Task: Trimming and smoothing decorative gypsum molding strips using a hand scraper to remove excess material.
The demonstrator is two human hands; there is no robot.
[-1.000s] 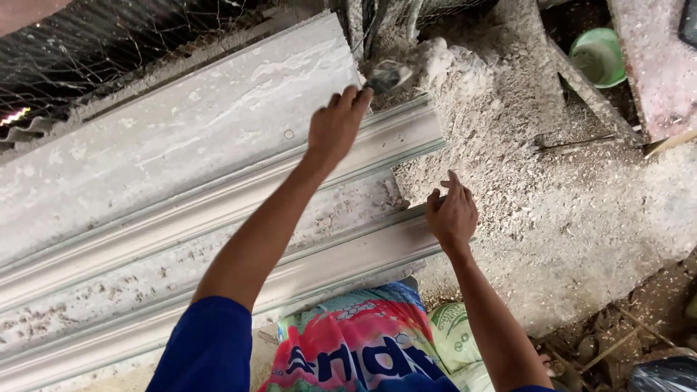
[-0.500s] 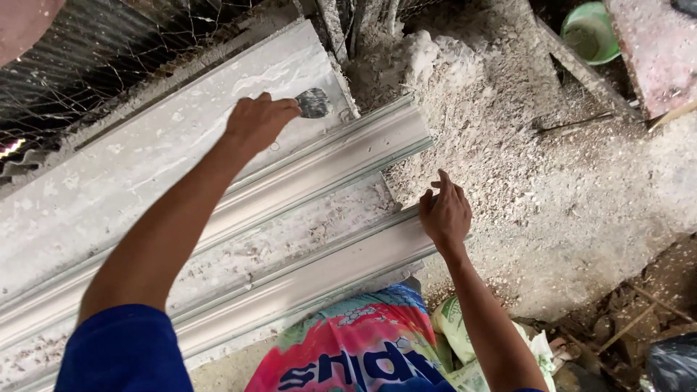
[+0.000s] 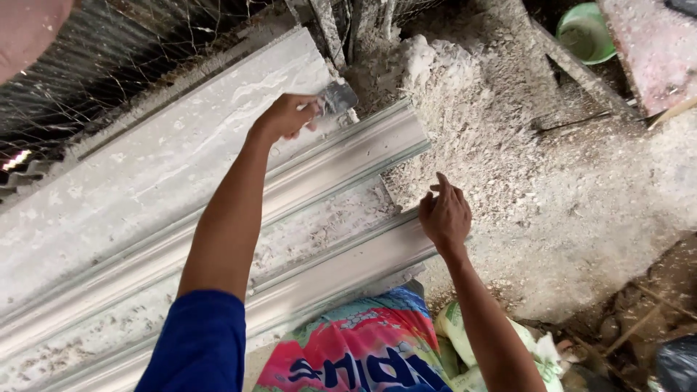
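Observation:
A long white plaster moulding [image 3: 145,196] with ridged profiles lies slanted across the left half of the view. My left hand [image 3: 287,116] is closed around a small metal scraper [image 3: 337,96] whose blade rests near the far end of the moulding's flat top face. My right hand [image 3: 444,214] hovers with fingers spread at the end of the nearer ridge of the moulding, holding nothing. My left sleeve is blue, and colourful shorts show at the bottom.
A heap of white plaster rubble and dust [image 3: 508,145] covers the ground to the right. A green bowl [image 3: 584,33] sits at the top right beside a pinkish slab [image 3: 657,51]. Wire mesh [image 3: 131,65] lies behind the moulding. A sack [image 3: 465,334] lies near my legs.
My left hand drew back left with the scraper along the flat top face, then moved right again toward the moulding's far end. My right hand stayed by the near ridge's end.

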